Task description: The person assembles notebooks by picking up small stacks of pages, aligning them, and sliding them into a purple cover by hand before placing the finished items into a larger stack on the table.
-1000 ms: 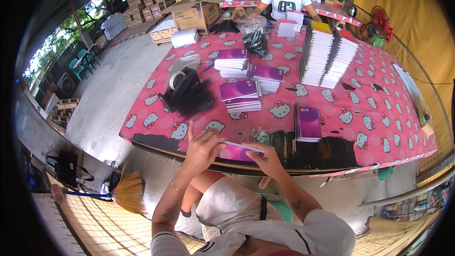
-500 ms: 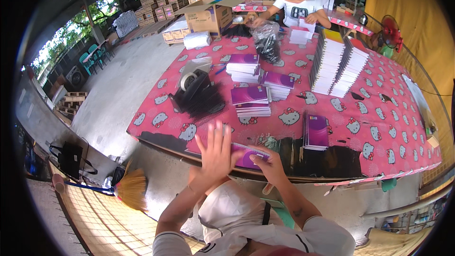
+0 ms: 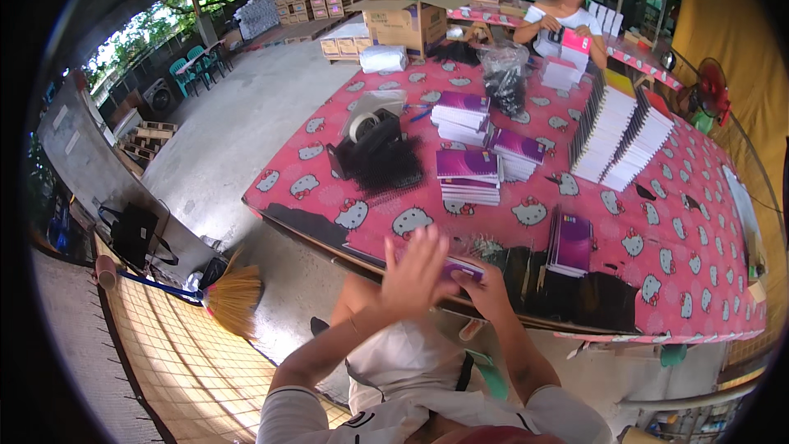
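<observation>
At the table's near edge, my right hand [image 3: 488, 289] grips the right end of a purple notebook [image 3: 465, 266], thumb on its cover. My left hand [image 3: 417, 273] is raised flat over the notebook's left part, its fingers stretched and slightly blurred. It hides much of the notebook; whether the palm touches the cover I cannot tell. Further right on the table lies a small pile of purple spiral notebooks [image 3: 572, 243]. Beyond my hands stand several short stacks of purple notebooks [image 3: 468, 166].
A black tape dispenser [image 3: 371, 136] and loose black binding coils [image 3: 386, 168] lie at left. Tall stacks of spiral notebooks [image 3: 612, 136] stand at right. Across the pink table [image 3: 526, 212], a co-worker [image 3: 563, 20] handles a pink-covered booklet. An open carton [image 3: 403, 26] stands behind.
The whole view has shifted, so the table sits further right. My left hand has moved further across the notebook. The co-worker has lifted a pink-covered booklet.
</observation>
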Available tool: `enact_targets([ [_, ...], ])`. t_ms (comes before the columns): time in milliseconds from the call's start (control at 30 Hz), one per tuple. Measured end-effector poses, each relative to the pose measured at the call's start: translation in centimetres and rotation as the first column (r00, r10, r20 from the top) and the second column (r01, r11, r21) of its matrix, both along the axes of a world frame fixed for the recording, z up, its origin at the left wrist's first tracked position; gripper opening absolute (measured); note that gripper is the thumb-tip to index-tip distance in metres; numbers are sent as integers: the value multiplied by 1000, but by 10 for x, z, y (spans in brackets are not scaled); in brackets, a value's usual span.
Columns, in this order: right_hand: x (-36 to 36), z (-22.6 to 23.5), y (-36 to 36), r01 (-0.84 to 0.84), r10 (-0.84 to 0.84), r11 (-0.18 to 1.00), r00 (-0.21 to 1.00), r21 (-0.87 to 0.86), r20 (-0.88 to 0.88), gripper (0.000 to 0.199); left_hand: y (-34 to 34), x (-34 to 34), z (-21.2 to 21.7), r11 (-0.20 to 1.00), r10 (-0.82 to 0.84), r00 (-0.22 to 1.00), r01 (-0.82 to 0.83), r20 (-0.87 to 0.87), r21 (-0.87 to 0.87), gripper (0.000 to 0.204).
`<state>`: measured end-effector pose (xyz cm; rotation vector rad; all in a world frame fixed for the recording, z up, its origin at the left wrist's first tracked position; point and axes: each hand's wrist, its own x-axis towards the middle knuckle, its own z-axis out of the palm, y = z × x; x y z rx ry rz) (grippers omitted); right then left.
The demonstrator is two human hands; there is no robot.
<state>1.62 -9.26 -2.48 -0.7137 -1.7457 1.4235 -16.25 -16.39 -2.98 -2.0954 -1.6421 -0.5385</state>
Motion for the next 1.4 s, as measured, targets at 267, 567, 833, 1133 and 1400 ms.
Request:
enact_targets([
  [267, -2, 1, -1, -10, 7, 998, 999, -60, -46, 30, 2, 6, -4, 999, 40, 999, -40, 32, -8, 92],
  [567, -1, -27, 11, 16, -15, 999, 999, -37, 33, 31, 23, 17, 9, 996, 82, 997, -81, 10, -39, 89],
  [833, -4, -36, 18, -49, 32, 994, 986, 96, 165, 37, 21, 21, 7, 994, 65, 997, -61, 38, -90, 86],
  [1133, -3, -25, 20, -56, 42, 995, 987, 88, 156, 41, 14, 17, -16, 994, -22, 995, 33, 101, -105, 89],
  [1400, -7, -26, 16, -6, -22, 990, 980, 140, 197, 35, 14, 14, -18, 980, -67, 993, 84, 97, -182, 89],
])
